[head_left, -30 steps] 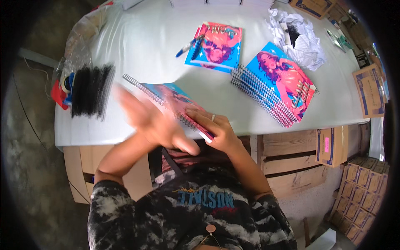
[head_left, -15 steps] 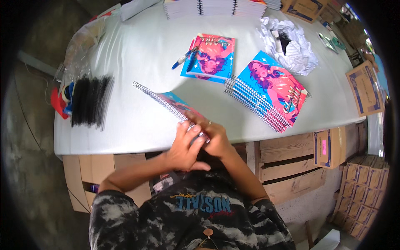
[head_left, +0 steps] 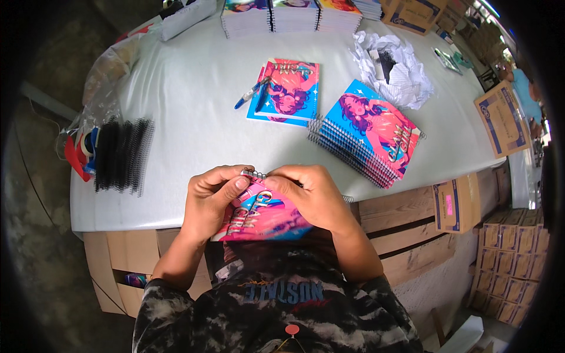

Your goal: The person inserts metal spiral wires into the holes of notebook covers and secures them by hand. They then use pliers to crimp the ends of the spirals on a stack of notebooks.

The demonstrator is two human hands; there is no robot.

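- Left hand [head_left: 210,203] and right hand [head_left: 309,194]: both closed on a pink spiral notebook [head_left: 259,215], held at the near edge of the white surface [head_left: 194,106].
- Step: fingers worked the wire coil [head_left: 254,174] at the notebook's far end; next move likely called for fine fingertip pinching.
- Beyond the right hand: stack of bound notebooks [head_left: 368,138]. Left of the left hand: black coils [head_left: 120,154].

You are gripping a pink and blue cartoon-cover notebook [head_left: 265,215] with a silver wire spiral. A white cloth is covering the table [head_left: 194,100]. Black binding coils [head_left: 122,155] are lying beside a red bag [head_left: 75,159]. Matching pink-and-blue notebooks [head_left: 374,138] are sitting near crumpled white paper [head_left: 394,67] and brown cartons [head_left: 500,117].
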